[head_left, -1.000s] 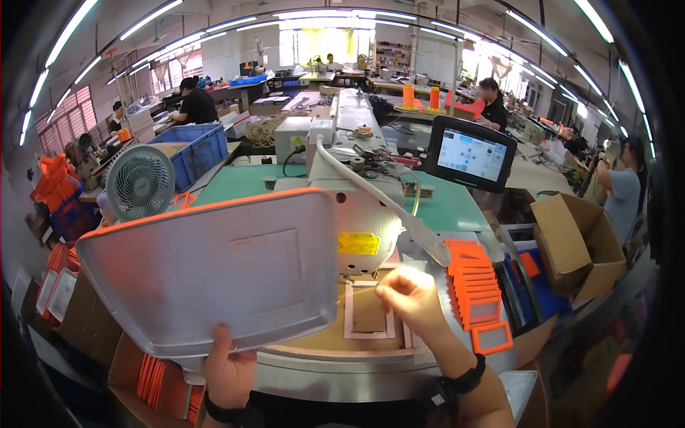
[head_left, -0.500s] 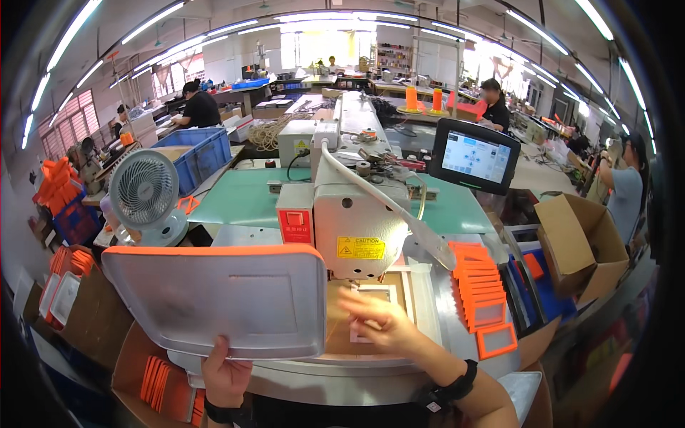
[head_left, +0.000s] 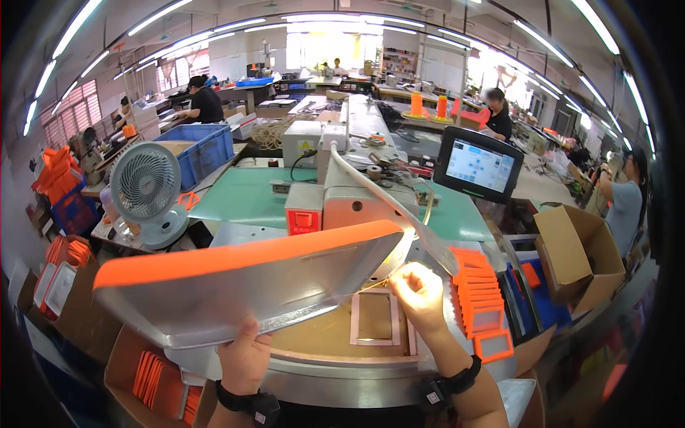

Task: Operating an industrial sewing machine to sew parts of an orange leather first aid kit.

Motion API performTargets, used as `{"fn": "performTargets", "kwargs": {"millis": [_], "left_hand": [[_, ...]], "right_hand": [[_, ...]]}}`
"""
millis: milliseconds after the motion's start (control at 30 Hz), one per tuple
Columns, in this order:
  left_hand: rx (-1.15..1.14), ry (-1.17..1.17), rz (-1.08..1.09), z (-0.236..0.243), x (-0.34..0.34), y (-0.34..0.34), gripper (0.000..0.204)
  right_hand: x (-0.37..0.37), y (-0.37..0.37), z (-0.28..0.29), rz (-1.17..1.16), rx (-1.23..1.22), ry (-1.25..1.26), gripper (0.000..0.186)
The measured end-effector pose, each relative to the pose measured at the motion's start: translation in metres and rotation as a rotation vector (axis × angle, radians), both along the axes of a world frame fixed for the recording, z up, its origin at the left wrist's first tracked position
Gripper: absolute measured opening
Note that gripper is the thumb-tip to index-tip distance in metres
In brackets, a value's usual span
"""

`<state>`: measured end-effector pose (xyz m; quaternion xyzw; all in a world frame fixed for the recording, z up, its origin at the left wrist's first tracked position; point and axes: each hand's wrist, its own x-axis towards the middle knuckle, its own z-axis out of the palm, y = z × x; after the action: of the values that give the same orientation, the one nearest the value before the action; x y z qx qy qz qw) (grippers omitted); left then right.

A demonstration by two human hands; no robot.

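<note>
A large rectangular grey panel with rounded corners and a bright orange edge (head_left: 246,264) is tilted in front of the sewing machine (head_left: 360,203). My left hand (head_left: 246,353) grips its lower edge. Close to the machine's lit needle area, my right hand (head_left: 421,296) is closed in a pinch. A thin orange thread (head_left: 371,286) runs from the panel's side to those fingertips. Below lies a tan work plate bearing a pale rectangular frame (head_left: 354,321). The panel hides the lower part of the machine head.
Orange-edged rectangular pieces (head_left: 481,299) lie overlapped at the right, beside a cardboard box (head_left: 581,250). A tilted touch screen (head_left: 478,164) stands behind them. At the left are a fan (head_left: 146,182) and a blue crate (head_left: 203,153). Other people sit or stand farther off.
The panel has tilted, its right end rising toward the machine. My right hand has gone from spread fingers to a pinch, moving right and slightly up. My left hand has shifted slightly right.
</note>
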<state>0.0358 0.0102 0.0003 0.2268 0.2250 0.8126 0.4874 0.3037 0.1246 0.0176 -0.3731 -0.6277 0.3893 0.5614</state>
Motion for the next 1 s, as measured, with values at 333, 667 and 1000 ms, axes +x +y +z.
{"fn": "performTargets", "kwargs": {"millis": [333,667,1000], "left_hand": [[0.002,-0.035,0.011,0.000,-0.034,-0.016,0.036],[-0.116,-0.331,0.190,-0.011,-0.074,-0.028,0.029],[0.246,-1.097,-0.467,-0.032,-0.105,-0.031,0.067]], "right_hand": [[-0.008,-0.001,-0.037,0.032,0.228,-0.689,0.010],[-0.035,-0.074,0.021,0.945,0.166,-0.524,0.022],[-0.040,-0.087,0.023,0.729,0.103,-0.540,0.013]]}}
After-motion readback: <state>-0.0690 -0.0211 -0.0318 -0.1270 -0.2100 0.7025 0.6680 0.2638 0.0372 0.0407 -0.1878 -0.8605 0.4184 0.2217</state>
